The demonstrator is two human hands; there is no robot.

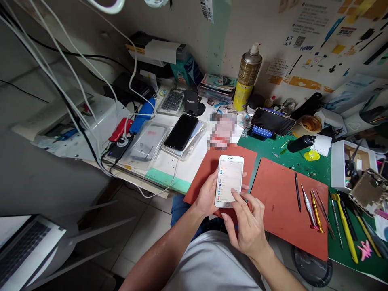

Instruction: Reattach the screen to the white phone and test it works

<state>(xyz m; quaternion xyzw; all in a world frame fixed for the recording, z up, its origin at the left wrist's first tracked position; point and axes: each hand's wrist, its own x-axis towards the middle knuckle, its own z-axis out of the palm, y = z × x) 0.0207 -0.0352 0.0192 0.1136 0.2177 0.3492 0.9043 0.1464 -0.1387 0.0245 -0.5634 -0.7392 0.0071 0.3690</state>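
Note:
A white smartphone with a lit, list-like screen is held over the near edge of a reddish-brown mat. My left hand wraps round it from the left, its fingertips showing past the right side. Over the lower part of the screen, my right hand points with a finger at the list; its thumb is spread apart and it holds nothing. Whether that fingertip touches the glass I cannot tell. To the right, a second reddish-brown mat bears a black pry stick, screwdrivers and tweezers.
A dark phone lies on plastic cases at the left. Behind stand a yellow spray can and a propped-up phone. A white box with scissors sits at the right. White cables hang over the table's front edge.

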